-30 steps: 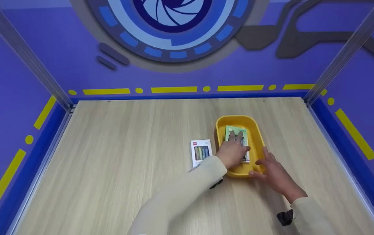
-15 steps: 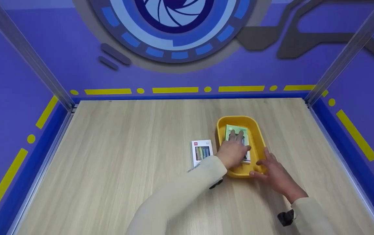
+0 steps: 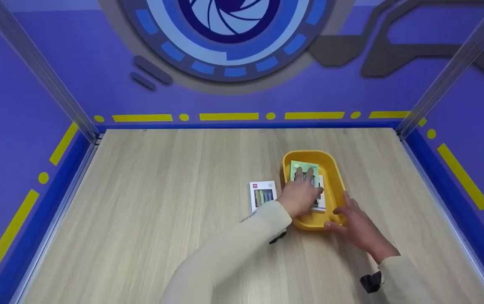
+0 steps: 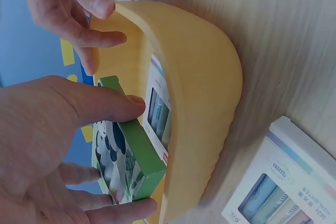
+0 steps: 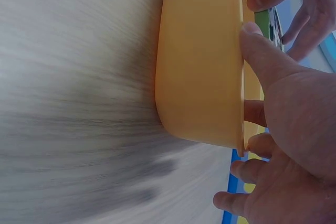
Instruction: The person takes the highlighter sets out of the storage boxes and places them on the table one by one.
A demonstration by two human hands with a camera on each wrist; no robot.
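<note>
My left hand [image 3: 298,196] grips a green box with a panda print [image 4: 144,153] by its edges, thumb on one side and fingers on the other. The box sits tilted at the left of the yellow plastic bin [image 3: 338,179], over a white highlighter box [image 4: 157,103] lying inside. My right hand [image 3: 362,226] pinches the bin's near right rim, thumb outside and a finger or two inside, as the right wrist view shows. Left of the bin, a second white highlighter box [image 3: 263,194] with a clear window lies on the table, partly hidden by my left sleeve.
The wooden table [image 3: 140,202] is bounded by a blue back wall [image 3: 208,101] and blue side walls with yellow dashes. Metal posts [image 3: 448,71] stand at the back corners. My left forearm [image 3: 225,253] crosses the table's front middle.
The green box has shifted slightly left in my left hand, and more of the white highlighter box beneath it shows. My right hand stays at the bin's rim.
</note>
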